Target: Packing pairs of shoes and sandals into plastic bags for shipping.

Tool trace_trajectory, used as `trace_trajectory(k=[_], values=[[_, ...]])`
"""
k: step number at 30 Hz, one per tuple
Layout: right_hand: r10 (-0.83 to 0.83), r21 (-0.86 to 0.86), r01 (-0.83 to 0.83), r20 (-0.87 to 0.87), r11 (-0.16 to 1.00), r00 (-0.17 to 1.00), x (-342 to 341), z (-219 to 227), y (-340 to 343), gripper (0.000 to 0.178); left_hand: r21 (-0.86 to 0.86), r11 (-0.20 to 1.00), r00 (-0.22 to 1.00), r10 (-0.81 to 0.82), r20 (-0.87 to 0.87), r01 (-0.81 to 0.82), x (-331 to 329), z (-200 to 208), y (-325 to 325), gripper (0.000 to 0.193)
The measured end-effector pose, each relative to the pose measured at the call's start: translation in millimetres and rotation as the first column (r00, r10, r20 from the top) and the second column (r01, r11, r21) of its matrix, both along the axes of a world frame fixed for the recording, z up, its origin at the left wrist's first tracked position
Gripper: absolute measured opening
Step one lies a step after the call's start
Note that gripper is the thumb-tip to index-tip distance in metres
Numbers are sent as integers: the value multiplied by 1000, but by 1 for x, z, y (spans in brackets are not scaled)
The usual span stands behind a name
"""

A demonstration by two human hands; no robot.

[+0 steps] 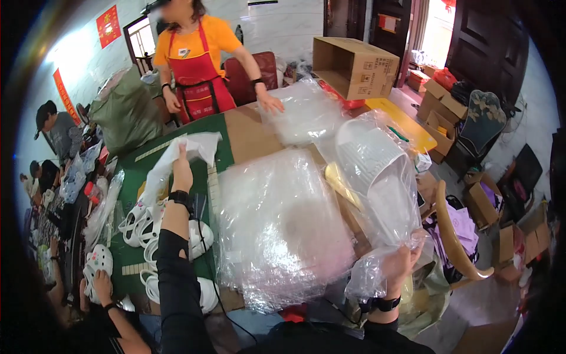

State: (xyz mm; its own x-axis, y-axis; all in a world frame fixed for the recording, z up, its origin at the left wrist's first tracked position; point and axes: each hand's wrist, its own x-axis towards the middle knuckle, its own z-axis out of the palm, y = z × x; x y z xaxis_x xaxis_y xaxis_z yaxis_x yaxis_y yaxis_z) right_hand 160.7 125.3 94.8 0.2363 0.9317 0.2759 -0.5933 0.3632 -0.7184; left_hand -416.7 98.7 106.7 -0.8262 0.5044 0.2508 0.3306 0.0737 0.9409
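My right hand (401,265) is closed on the gathered end of a clear plastic bag (362,274). Inside that bag shows a large white ridged slide sandal (377,159). Over the green mat, my left hand (183,168) grips a thin white sheet (197,144), perhaps paper or film; most of its fingers are hidden. White clogs (141,224) with holes lie beneath my left forearm. Between my arms is a broad stack of clear plastic bags (277,218). A cream-yellow long object (342,186) lies beside the bagged sandal.
Across the table a person in a red apron (200,88) rests a hand on more clear bags (300,112). At lower left, another person's hand (103,286) touches a white clog (97,262). A cardboard box (356,68) stands far right; a black cable (215,274) crosses the near side.
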Motion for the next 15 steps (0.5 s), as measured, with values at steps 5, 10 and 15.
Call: trace_trajectory(k=[5,10,15], values=[[31,-31,-33,-63,999,998,-4,8,-3,68,160,984,989,56,136,-78,-36,-1,5,59],[-6,-62,6,11,998,1000,2,-12,10,66,-209,934,939,-234,253,289,-15,-29,21,64],[23,-91,-24,-15,996,1000,-12,-5,10,65,-739,514,669,-734,-117,435,-1,-78,20,100]])
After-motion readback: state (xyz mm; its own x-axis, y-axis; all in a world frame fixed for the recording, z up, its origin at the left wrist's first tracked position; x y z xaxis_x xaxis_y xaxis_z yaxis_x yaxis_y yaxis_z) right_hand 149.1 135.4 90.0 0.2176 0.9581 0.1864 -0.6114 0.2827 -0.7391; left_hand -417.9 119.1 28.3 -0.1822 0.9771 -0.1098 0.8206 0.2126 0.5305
